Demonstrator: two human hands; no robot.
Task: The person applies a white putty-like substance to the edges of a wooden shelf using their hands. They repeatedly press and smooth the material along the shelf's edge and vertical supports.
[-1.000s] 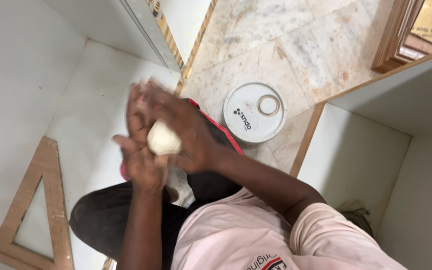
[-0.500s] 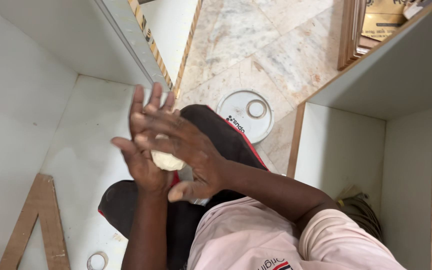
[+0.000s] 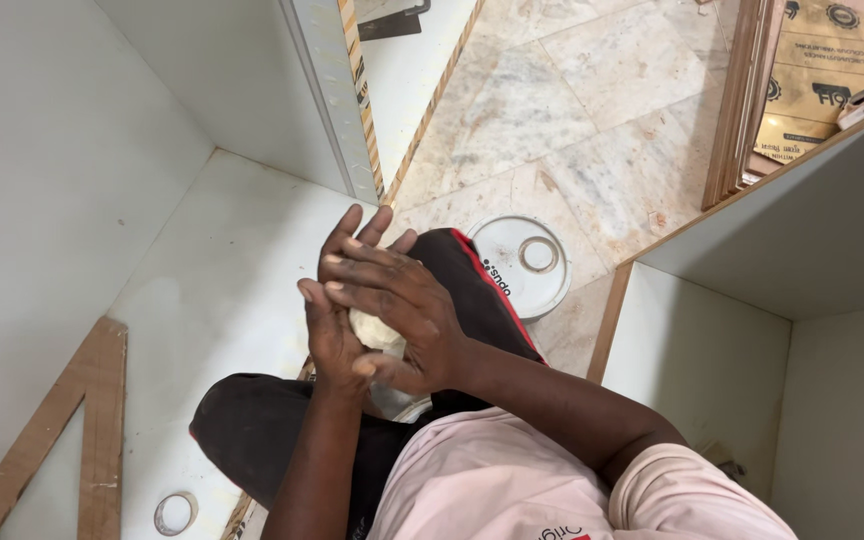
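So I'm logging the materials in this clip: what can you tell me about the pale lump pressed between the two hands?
The pale lump is cream-white and looks soft and dough-like, perhaps putty. Only a small rounded part shows. The right hand lies over it with fingers spread, and the left hand presses it from the other side, so most of it is hidden. It is held in the air above the person's dark-trousered knee, touching nothing but the palms.

the pale lump [image 3: 376, 331] is mostly hidden between the pressed palms.
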